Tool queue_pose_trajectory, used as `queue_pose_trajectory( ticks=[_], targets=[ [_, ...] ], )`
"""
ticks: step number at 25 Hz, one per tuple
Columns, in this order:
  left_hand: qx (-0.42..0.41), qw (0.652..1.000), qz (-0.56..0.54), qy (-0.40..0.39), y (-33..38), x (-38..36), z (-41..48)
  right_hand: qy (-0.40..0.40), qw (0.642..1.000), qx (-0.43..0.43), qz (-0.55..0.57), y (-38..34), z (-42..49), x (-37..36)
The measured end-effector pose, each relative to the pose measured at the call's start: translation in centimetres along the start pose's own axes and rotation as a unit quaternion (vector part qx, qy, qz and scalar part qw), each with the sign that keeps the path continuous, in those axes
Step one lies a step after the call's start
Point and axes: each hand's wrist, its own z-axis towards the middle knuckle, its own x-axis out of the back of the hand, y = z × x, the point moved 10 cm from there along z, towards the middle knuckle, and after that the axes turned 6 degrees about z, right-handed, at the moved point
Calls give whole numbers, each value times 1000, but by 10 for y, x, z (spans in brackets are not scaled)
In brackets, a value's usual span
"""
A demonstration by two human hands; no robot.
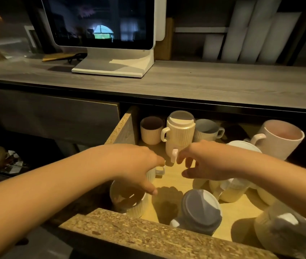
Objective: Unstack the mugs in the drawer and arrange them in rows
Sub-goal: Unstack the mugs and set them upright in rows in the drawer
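- Head view, straight down into the open drawer [122,228], mugs all over the place.
- Right hand [210,161]: loose, half-curled, grasping nothing. Fingertips [179,159] just beside the pink handle [174,155] at the bottom of the two-mug stack [180,133], which stands right ahead of them.
- Left hand [135,163]: draped over a small ribbed mug [157,171] tucked beneath the fingers. Clenched on it or only resting? Can't tell.
- White ribbed mug [129,200] directly below the left thumb.
- Handling guess: ceramic, so stiff, fairly heavy, glazed and probably kinda slick, easy to chip. Best bet: lift the top one by its upper handle [165,133] or round the body, while pinning down the lower one.
- Hard to read: mugs under the right wrist mostly covered, corner mug [286,228] blurred and cut off, far end past the fingertips lost in shadow under the counter [204,85].
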Motion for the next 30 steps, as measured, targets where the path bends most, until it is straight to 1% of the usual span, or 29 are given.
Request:
queue_pose_trajectory(
  ticks=[3, 7, 10, 13, 16, 18, 20, 22, 24, 27, 30],
  targets=[
    [-14, 1000, -23, -2, 17, 9, 22, -20, 999, -37, -13, 15, -15, -16],
    [-28, 997, -24, -70, 31, -8, 42, -9, 998, -42, -51, 14, -20, -27],
    [-32, 992, -47, -113, 32, -25, 44, -51, 994, -34, -88, 11, -20, -47],
    [-23, 988, -76, -134, 25, -36, 42, -103, 988, -51, -107, 16, -20, -69],
    [-23, 984, -108, -141, 20, -42, 40, -106, 989, -59, -89, 18, -16, -75],
    [-30, 980, -130, -147, 19, -45, 39, -87, 992, -37, -82, 14, -15, -70],
    [-33, 977, -158, -137, 15, -38, 37, -56, 995, -7, -88, 8, -17, -56],
    [-33, 976, -191, -98, 4, -24, 34, 4, 998, 13, -66, 5, -21, -30],
    [-39, 969, -236, -58, -7, -10, 30, 79, 996, 26, -19, 5, -26, -1],
    [-90, 942, -323, -22, -8, 1, 30, 167, 983, 55, 55, 11, -38, 37],
    [-125, 907, -401, 25, -10, 12, 32, 208, 963, 93, 143, 23, -48, 60]
  ],
)
